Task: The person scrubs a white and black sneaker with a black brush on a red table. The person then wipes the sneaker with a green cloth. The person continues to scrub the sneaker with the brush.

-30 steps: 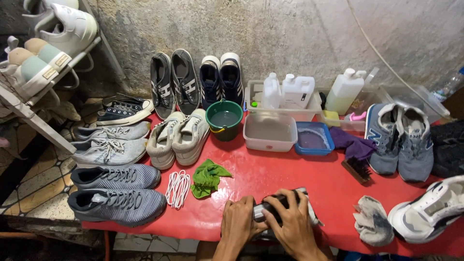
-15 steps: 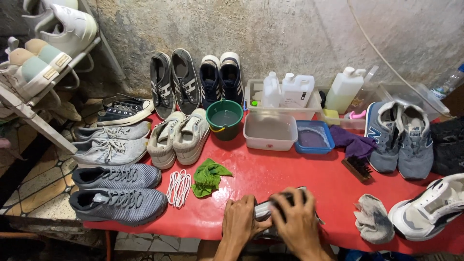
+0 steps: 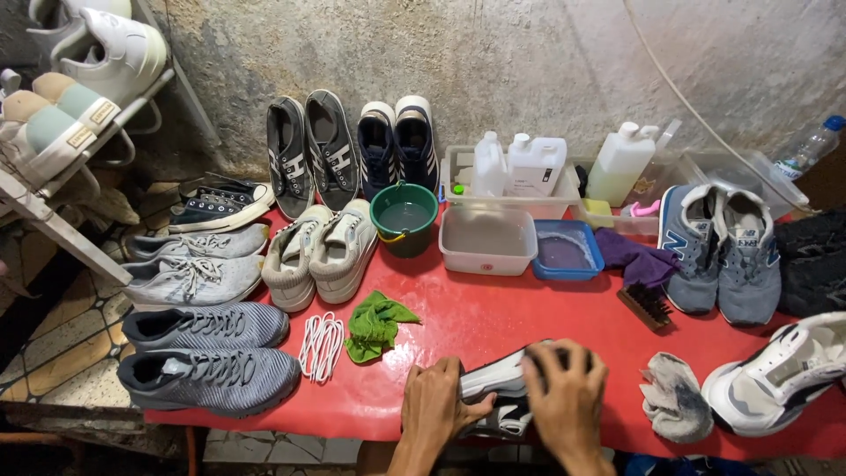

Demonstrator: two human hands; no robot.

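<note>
At the near edge of the red worktop [image 3: 493, 317], the left hand [image 3: 436, 405] clasps a black-and-white shoe [image 3: 498, 388], its fingers wrapped round one end. The right hand [image 3: 564, 397] presses on top, fingers curled over something dark I cannot make out. A green cloth [image 3: 374, 322] lies nearby.

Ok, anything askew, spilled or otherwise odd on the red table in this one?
No spill shows. Two small oddities: the white laces lie loose beside a crumpled green cloth, and the white sneaker at the right edge has no mate in view. Both hands, left hand and right hand, grip a dark shoe.
</note>
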